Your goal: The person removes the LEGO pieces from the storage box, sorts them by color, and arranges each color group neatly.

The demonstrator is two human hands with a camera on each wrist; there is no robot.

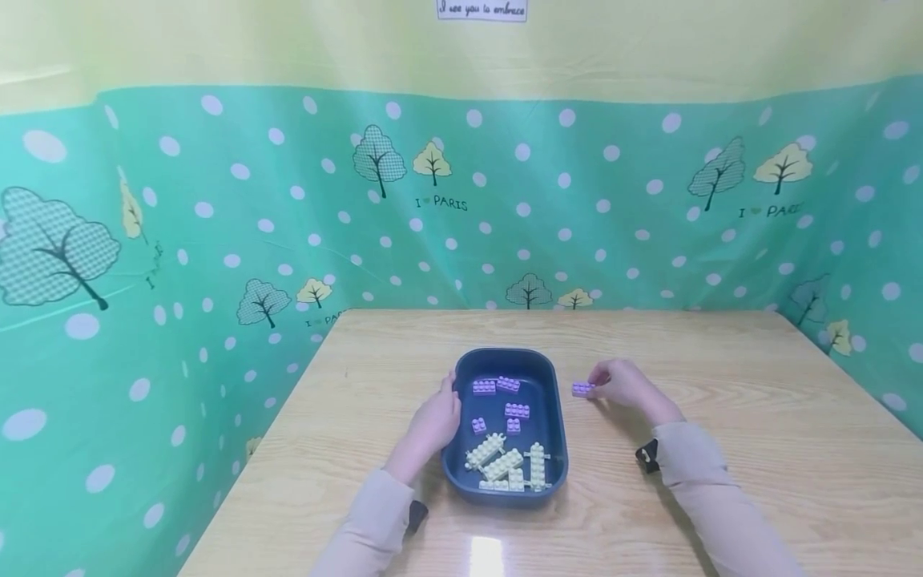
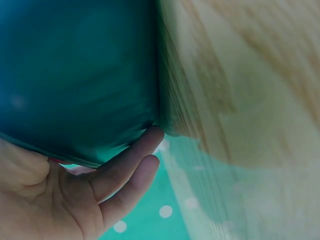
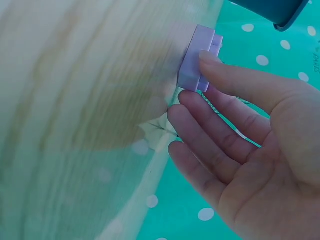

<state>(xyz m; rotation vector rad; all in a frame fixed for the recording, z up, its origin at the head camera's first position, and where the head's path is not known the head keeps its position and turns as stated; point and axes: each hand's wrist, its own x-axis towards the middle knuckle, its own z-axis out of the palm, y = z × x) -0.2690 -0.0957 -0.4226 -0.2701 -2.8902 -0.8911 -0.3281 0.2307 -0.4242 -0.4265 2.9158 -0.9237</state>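
My left hand [image 1: 437, 414] grips the left side of a dark blue rectangular container [image 1: 449, 473]. In the left wrist view, two fingers lie against its outer wall [image 2: 90, 75], while the thumb's end is hidden behind it. To the container's right, my right hand [image 1: 626, 385] pinches a purple toy building brick [image 1: 581, 389]. The right wrist view shows the thumb on the studded side of that brick [image 3: 196, 59]; the index fingertip is mostly hidden. Several more purple bricks [image 1: 517, 411] lie apart inside the container, towards its far half.
Pale cream bricks [image 1: 502, 465], some with side knobs, are gathered at the container's near end. Wooden tabletop [image 1: 721, 361] extends on both sides. A green dotted curtain [image 1: 505, 208] hangs behind the table's far edge and along its sides.
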